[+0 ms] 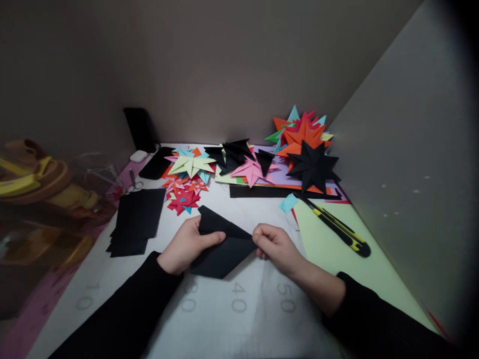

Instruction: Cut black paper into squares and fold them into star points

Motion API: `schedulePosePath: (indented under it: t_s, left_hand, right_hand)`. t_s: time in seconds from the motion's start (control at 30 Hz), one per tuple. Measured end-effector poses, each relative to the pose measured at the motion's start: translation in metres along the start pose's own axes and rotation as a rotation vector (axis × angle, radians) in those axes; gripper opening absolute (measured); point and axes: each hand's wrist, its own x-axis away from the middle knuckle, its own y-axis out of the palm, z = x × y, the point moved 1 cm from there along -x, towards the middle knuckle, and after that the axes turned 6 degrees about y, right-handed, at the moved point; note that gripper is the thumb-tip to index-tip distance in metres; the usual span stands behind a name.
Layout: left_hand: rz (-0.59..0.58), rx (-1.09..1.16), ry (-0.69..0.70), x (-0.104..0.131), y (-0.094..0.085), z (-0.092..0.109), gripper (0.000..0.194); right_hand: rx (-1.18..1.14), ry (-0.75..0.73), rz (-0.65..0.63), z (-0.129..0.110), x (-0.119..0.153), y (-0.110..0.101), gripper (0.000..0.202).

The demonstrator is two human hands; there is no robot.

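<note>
A partly folded sheet of black paper [224, 252] is held between my two hands above the white mat. My left hand [194, 242] grips its left side, thumb lying on top and fingers hidden underneath. At the right, the paper narrows to a point, which my right hand [275, 244] pinches between thumb and fingers. A crease runs across the sheet toward that point. To the left lies a stack of black paper squares [138, 219]. Small folded paper stars [183, 198] in red, pink and orange are just beyond my left hand.
A yellow and black utility knife [340, 229] rests on light green paper [374, 284] at the right. Larger paper stars [314, 164] are piled at the back right. Scissors [133, 182], a dark phone [155, 163] and a white case [138, 156] lie back left. Grey walls stand behind and right.
</note>
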Motion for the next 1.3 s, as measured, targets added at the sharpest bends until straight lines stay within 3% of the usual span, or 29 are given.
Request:
schedulePosePath:
  t_s: [0.23,0.5,0.67,0.8,0.9,1.03,1.3]
  left_hand:
    - [0.072,-0.001,0.028,-0.001,-0.004,0.008,0.031]
    - [0.125,-0.05,0.014,0.0,-0.009,0.017,0.032]
    - [0.118,-0.053,0.035,0.0,-0.013,0.015,0.033]
    - [0.053,-0.092,0.103,0.0,-0.007,0.008,0.036]
    - [0.021,-0.164,0.162,0.0,-0.003,0.006,0.03]
    - [0.067,-0.221,0.218,-0.002,-0.008,0.009,0.03]
    - [0.081,-0.116,0.198,-0.004,-0.01,0.006,0.032]
  right_hand:
    - [-0.05,-0.035,0.048,0.0,0.001,-0.003,0.015]
    - [-0.111,-0.024,0.019,0.004,0.001,-0.006,0.012]
    - [-0.177,-0.064,0.112,0.006,0.001,-0.009,0.014]
    - [-0.077,-0.148,0.087,-0.001,0.003,-0.002,0.01]
    - [0.038,-0.117,0.02,-0.005,0.004,0.003,0.014]
    - [0.069,-0.079,0.036,-0.006,0.004,0.004,0.02]
    - [0.086,-0.061,0.029,-0.004,0.004,0.004,0.021]
